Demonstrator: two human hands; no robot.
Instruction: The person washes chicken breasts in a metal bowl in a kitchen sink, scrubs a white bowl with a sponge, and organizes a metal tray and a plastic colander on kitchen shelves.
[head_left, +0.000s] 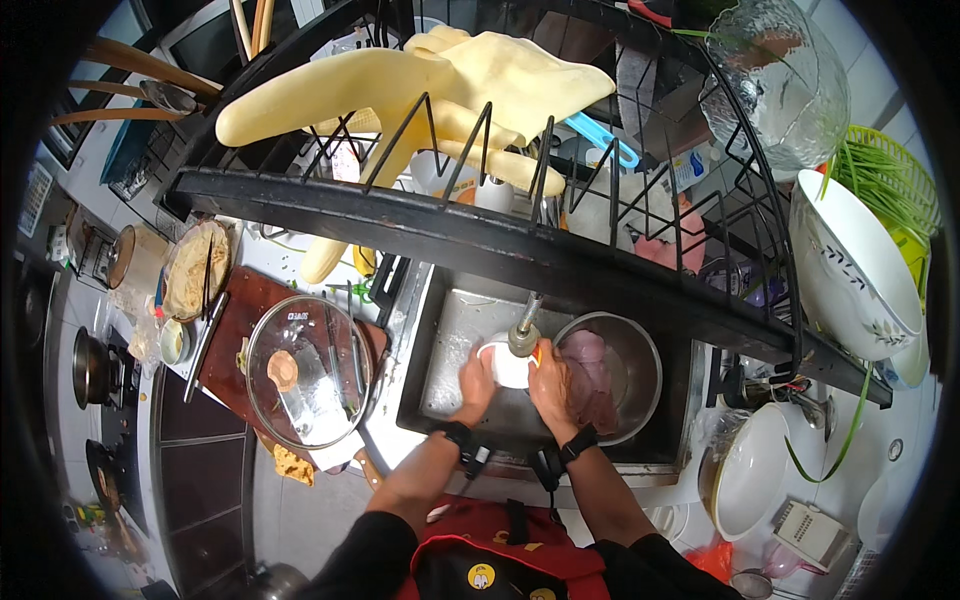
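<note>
A white bowl (511, 369) with some orange at its rim is held between both hands over the metal sink (457, 330). My left hand (477, 384) grips its left side, and my right hand (552, 384) grips its right side. The faucet head (524, 339) hangs directly above the bowl and hides part of it; whether water runs is hard to tell. Just right of my right hand, a round metal basin (651, 382) stands in the sink with pink raw meat (592, 375) in it.
A black dish rack (480, 229) with yellow rubber gloves (427, 82) crosses above the sink. Left of the sink, a glass lid (259, 382) lies on a brown cutting board (244, 300), with a knife handle (369, 469) near the counter edge. White bowls (855, 262) stand at the right.
</note>
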